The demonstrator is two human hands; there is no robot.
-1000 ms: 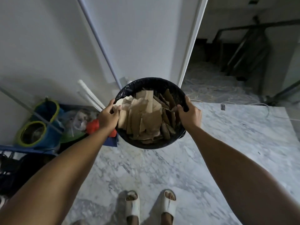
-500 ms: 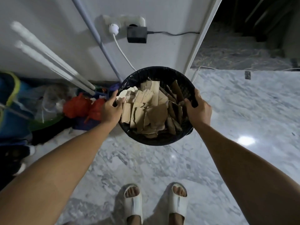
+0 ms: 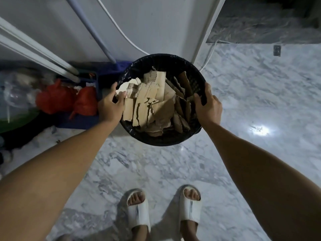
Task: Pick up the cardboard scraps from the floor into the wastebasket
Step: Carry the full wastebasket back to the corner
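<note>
A round black wastebasket point(image 3: 165, 61) lined with a black bag is held above the marble floor, close to the white wall. It is filled with several brown and tan cardboard scraps point(image 3: 152, 108). My left hand point(image 3: 110, 106) grips the basket's left rim, thumb inside against the scraps. My right hand point(image 3: 208, 106) grips the right rim, fingers curled over the edge. Both arms reach forward from the bottom corners of the view.
Two red bags point(image 3: 69, 100), clear plastic and a blue crate point(image 3: 97, 79) sit against the wall at left, with white poles point(image 3: 34, 51) leaning over them. A white cable point(image 3: 121, 33) runs down the wall. My feet in white slippers point(image 3: 163, 211) stand on the marble floor point(image 3: 260, 94). A dark doorway opens at upper right.
The view has tilted further down and the basket has come lower toward the floor near the wall. Both hands keep the same grip on its rim.
</note>
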